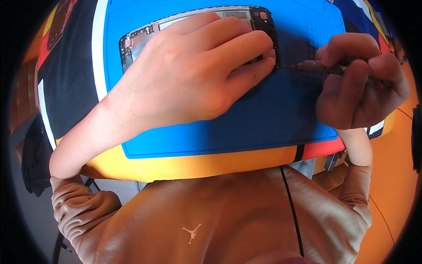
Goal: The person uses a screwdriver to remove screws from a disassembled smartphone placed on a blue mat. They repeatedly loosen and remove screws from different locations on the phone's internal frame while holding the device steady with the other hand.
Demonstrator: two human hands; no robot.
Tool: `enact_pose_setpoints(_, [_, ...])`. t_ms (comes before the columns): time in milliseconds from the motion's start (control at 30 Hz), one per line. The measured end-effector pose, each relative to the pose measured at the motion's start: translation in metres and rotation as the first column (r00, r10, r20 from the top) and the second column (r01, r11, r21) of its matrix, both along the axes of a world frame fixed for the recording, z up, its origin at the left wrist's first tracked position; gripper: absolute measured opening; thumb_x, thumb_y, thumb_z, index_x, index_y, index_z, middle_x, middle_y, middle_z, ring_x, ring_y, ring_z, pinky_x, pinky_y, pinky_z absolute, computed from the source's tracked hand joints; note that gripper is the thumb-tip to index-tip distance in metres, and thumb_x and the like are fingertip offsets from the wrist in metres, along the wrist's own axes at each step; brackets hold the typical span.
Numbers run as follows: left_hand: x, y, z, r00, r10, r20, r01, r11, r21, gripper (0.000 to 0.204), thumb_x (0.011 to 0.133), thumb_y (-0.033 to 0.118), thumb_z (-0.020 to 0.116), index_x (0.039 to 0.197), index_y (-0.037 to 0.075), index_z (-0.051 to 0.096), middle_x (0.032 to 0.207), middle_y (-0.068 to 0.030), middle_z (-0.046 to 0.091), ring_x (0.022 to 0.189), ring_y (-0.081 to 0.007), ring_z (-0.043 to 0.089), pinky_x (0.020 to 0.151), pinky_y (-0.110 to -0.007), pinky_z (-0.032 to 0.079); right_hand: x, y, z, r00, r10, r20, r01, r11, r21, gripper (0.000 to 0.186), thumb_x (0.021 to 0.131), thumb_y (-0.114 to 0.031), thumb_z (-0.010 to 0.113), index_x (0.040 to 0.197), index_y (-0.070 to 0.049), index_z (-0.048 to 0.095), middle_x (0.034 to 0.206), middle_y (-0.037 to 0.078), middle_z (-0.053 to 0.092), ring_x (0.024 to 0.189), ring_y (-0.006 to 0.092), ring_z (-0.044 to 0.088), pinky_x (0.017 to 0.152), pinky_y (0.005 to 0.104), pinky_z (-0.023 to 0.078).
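Note:
An opened phone [261, 16], its inner boards showing, lies on a blue silicone mat [220, 136]. My left hand [193, 70] lies over the phone with its fingers bent and gripping it near the right end; much of the phone and some fingertips are hidden beneath it. At the right, my right hand [360, 92] is closed on a slim metal screwdriver [312, 66]. The screwdriver is held almost level, its thin tip pointing left at the phone's right edge; I cannot tell whether the tip touches it.
The mat rests on a multicoloured cloth [211, 167] with black, white, yellow and red panels. A dark, thin rectangular item [59, 24] sits at the far upper left. Orange floor [391, 185] shows at the right beyond the work surface.

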State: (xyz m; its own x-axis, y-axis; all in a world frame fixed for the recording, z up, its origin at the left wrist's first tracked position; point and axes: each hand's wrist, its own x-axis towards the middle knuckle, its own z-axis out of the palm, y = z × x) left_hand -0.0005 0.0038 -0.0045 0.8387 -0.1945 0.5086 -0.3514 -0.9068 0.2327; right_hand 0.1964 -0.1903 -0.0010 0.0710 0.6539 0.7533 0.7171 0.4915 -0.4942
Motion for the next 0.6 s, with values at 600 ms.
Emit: enact_pose_setpoints(600, [0.003, 0.004, 0.000, 0.982, -0.085, 0.166, 0.066, 0.991, 0.113, 0.037, 0.067, 0.008, 0.077, 0.104, 0.007, 0.077, 0.109, -0.0060, 0.070, 0.094, -0.0227, 0.070, 0.080, -0.033, 0.059, -0.019, 0.000, 0.018, 0.981, -0.164, 0.107, 0.182, 0.965, -0.187, 0.051, 0.090, 0.017, 0.063, 0.114, -0.007, 0.026, 0.112, 0.040, 0.060, 0.074, 0.0244, 0.070, 0.066, 0.0332, 0.060])
